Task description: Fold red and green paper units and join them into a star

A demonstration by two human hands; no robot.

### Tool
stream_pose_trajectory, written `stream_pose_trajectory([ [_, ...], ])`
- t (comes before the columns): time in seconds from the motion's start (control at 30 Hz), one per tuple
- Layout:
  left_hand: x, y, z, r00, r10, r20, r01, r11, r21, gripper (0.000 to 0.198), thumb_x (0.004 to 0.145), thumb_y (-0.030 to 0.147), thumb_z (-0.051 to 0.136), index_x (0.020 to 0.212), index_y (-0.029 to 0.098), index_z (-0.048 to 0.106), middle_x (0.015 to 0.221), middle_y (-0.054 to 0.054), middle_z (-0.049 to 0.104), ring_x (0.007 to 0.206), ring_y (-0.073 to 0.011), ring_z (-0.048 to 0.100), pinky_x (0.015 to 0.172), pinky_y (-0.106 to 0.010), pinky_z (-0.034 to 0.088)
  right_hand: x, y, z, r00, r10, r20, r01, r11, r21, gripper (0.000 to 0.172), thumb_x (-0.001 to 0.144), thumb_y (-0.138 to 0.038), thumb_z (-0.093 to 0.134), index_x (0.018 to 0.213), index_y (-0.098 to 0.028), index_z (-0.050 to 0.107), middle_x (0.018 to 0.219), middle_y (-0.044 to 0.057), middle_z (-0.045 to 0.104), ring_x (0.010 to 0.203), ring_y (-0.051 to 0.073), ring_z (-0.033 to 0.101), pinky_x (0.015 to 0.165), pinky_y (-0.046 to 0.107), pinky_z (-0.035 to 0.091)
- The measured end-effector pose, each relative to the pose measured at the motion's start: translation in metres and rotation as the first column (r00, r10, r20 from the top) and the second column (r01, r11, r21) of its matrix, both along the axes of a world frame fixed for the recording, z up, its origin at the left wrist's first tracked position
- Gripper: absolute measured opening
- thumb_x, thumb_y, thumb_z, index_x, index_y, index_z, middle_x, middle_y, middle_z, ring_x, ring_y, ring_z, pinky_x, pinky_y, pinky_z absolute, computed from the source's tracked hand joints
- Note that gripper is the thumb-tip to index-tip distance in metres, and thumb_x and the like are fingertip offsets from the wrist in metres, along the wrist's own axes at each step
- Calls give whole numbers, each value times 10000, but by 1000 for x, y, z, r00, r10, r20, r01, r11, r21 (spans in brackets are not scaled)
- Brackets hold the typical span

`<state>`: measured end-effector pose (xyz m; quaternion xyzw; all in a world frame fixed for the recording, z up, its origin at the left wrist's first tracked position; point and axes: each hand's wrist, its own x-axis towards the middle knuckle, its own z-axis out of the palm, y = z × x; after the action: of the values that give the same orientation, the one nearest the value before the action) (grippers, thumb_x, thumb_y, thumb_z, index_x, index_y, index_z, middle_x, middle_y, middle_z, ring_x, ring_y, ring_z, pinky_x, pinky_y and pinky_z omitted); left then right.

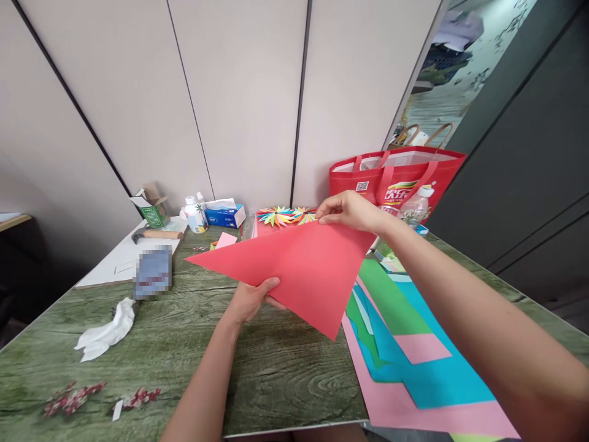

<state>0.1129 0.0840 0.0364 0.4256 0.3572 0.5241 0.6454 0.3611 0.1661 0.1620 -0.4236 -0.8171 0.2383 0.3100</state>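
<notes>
A sheet of red paper (304, 264) is held up above the table, tilted, with one corner pointing left and another down. My left hand (252, 299) grips its lower left edge, thumb on top and fingers underneath. At the upper edge my right hand (347, 212) pinches the sheet between thumb and fingertips. Below and to the right lies a stack of coloured paper (442, 380) in blue, green and pink, partly covered by my right forearm. Behind the red sheet sit folded multicoloured paper stars (276, 216).
Along the wall stand a blue tissue box (225, 215), a white bottle (197, 215), a green carton (154, 212) and a red shopping bag (396, 175). A hammer (159, 234) lies on a white board at left. Crumpled tissue (108, 331) rests on the wood-patterned table (184, 344).
</notes>
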Motion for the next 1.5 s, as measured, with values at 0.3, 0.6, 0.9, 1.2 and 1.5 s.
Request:
stream_pose_trajectory([
  [0.3,-4,18,3,804,554,216,-576,816,47,477,569,218,767,1011,146,606,1036,-78,636,633,-131,625,459,-234,565,15,-14,-80,780,-604,167,593,797,111,289,843,-133,370,1018,-127,599,910,81,667,737,137,633,657,234,466],
  [0.6,8,14,2,708,656,263,-690,721,61,506,607,240,749,1085,181,596,1162,-81,572,688,-128,623,484,-255,586,-33,-49,-145,618,-490,615,549,829,109,193,751,-93,521,907,-110,634,952,192,648,973,291,578,784,354,409],
  [0.9,6,14,9,685,664,300,-702,712,28,473,629,212,734,1080,200,591,1188,-71,549,728,-144,604,455,-266,581,-17,-76,-128,770,-454,448,579,792,-194,374,733,-137,531,1107,-134,527,829,126,672,807,256,634,694,350,450],
  [1.2,9,12,8,688,649,324,-681,732,-21,384,660,169,709,1029,209,611,1087,-41,607,714,-136,613,509,-276,591,-72,-109,-132,419,-324,-848,-238,862,-447,624,641,-324,731,1197,-233,464,950,56,649,807,166,598,771,340,439],
  [1.5,10,13,3,754,609,247,-623,782,-25,438,617,197,740,1035,176,607,1074,-71,626,664,-138,629,521,-282,591,-79,-76,-106,495,-384,-780,536,841,-73,249,693,-283,671,898,-207,554,843,20,627,790,171,593,755,334,446],
])
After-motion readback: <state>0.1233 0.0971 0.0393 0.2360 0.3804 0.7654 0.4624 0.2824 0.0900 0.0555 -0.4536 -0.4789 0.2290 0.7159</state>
